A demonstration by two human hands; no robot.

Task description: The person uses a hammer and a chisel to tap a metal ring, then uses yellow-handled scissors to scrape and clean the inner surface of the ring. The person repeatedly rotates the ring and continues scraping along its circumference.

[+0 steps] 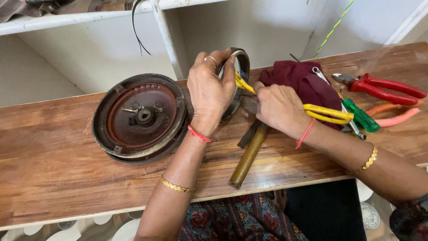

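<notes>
On wooden bench (53,169): left hand (209,91) fingers clamped on upright metal ring (240,67); right hand (278,107) fist closed round yellow-handled pliers (327,114); round motor cover (139,117) left

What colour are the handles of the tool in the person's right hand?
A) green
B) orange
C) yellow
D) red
C: the right hand grips pliers with yellow handles, their nose at the metal ring that the left hand steadies; the red-handled pliers lie untouched on the bench.

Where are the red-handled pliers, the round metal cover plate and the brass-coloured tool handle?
red-handled pliers (385,88): head view, on the red grips.
round metal cover plate (139,117): head view, on its reddish inner face.
brass-coloured tool handle (248,157): head view, mid-shaft.
</notes>
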